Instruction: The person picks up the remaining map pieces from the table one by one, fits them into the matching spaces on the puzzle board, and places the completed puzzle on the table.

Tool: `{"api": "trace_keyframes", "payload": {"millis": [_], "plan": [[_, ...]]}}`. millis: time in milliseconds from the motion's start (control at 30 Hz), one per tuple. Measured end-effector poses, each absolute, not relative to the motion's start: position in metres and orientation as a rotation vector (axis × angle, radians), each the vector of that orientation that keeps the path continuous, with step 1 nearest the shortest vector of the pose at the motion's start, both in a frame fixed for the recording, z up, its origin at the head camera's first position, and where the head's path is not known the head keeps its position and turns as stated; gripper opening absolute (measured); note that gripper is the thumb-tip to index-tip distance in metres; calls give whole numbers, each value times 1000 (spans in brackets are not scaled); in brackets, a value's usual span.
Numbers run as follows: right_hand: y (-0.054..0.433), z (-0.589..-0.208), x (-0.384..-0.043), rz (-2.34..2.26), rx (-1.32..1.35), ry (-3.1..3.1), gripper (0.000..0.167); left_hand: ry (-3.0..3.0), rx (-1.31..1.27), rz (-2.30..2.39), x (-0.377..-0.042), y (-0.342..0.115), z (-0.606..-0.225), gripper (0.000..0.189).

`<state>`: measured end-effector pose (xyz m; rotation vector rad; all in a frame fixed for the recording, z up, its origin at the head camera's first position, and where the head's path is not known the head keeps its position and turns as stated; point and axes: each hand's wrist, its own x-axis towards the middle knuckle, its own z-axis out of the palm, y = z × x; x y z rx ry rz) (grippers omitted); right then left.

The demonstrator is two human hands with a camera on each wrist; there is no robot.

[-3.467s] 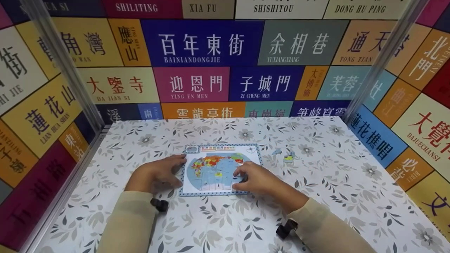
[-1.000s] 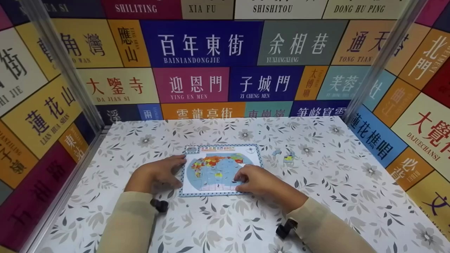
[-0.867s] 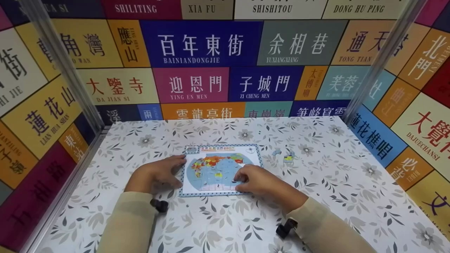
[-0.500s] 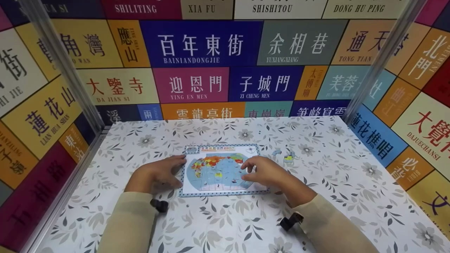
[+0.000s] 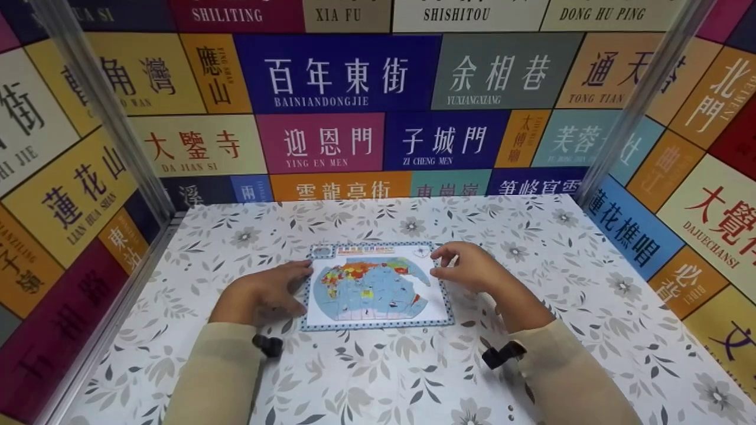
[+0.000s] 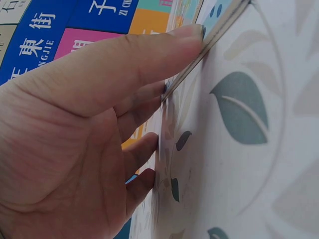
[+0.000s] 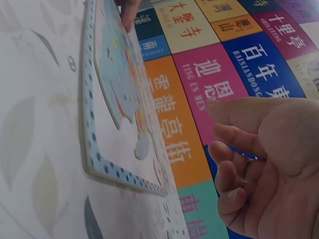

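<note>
A world map jigsaw board with a dotted blue border (image 5: 378, 324) lies flat on the table. Its map pieces (image 5: 354, 286) fill most of the oval, and a bare white strip shows at the right side. My left hand (image 5: 269, 289) rests at the board's left edge; in the left wrist view its thumb (image 6: 164, 55) touches the edge, fingers extended. My right hand (image 5: 472, 268) hovers by the board's upper right corner, fingers loosely bent. The right wrist view shows nothing in that hand (image 7: 279, 159). The spot of the loose pieces is hidden behind it.
A white tablecloth (image 5: 378, 378) with grey leaves and flowers covers the table. Coloured panels with Chinese lettering (image 5: 336, 74) stand behind and at both sides. Clear corner posts (image 5: 632, 106) rise at the back. A black device (image 5: 502, 354) sits on the right sleeve.
My right hand has let go of a piece at the map's lower right, where an orange-and-blue piece now shows, and moved up and right off the board. The left hand has stayed put.
</note>
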<state>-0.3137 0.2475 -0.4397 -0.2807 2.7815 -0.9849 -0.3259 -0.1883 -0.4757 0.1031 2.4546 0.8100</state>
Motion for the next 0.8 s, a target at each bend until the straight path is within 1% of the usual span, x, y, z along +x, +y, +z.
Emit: {"api": "trace_keyframes", "payload": {"millis": [367, 567, 800], "plan": [[289, -430, -328, -1026, -113, 2820, 47, 2398, 73, 930, -323, -190, -473, 107], [305, -432, -334, -1043, -73, 2831, 48, 2376, 7, 962, -323, -190, -473, 108], [324, -437, -340, -1028, -13, 2840, 53, 2363, 17, 973, -322, -189, -472, 108]]}}
